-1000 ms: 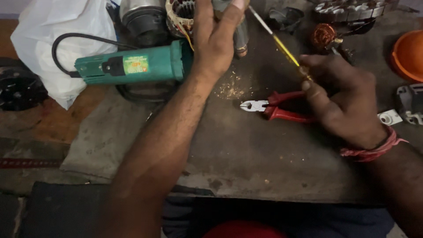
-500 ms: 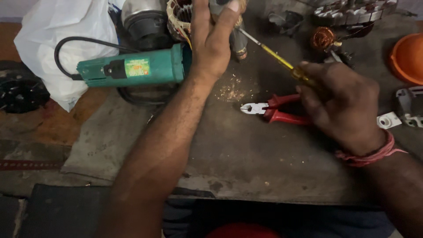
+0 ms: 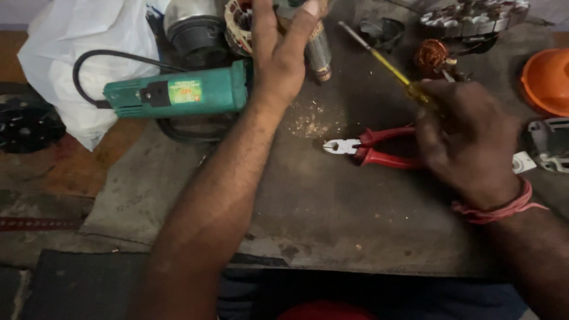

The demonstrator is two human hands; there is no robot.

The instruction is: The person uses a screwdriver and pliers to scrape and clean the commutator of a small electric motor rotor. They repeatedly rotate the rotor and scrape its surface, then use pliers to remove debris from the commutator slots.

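At the top centre of the frame the left hand [image 3: 283, 56] clasps a grey cylindrical motor armature [image 3: 318, 53] steady above the tabletop [image 3: 332, 219], while the right hand [image 3: 468, 142], clenched on a yellow-handled screwdriver [image 3: 388, 66], angles its tip toward it, over red-handled pliers [image 3: 370, 148].

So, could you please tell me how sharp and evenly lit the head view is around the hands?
Head view: soft overall, the left hand near the top edge slightly blurred; the right hand is dark and low in contrast, its grip on the yellow-handled screwdriver hard to read; the white plastic bag is bright, nearly washed out.
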